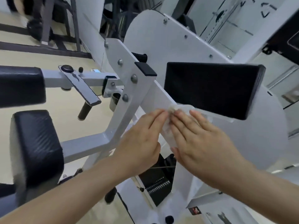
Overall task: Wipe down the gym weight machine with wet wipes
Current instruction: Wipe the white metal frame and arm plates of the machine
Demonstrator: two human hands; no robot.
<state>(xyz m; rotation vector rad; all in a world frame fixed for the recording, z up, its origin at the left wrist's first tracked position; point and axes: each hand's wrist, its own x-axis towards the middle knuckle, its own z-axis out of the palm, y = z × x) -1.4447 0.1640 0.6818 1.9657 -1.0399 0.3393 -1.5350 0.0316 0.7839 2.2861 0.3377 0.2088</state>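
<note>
Left hand (pixel 142 135): fingers straight, flat on crumpled white wet wipe (pixel 169 126).
Right hand (pixel 199 138): flat too, pressing the same wipe.
Wipe: seemingly one, on slanted white metal bar (pixel 161 92).
Black cushioned pads (pixel 213 89): three.

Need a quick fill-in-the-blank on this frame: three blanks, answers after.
The left hand and right hand press a ___ wet wipe. The wipe lies on the ___ frame bar. The rectangular pad beyond the hands is ___.
Missing: white; white; black.
</note>
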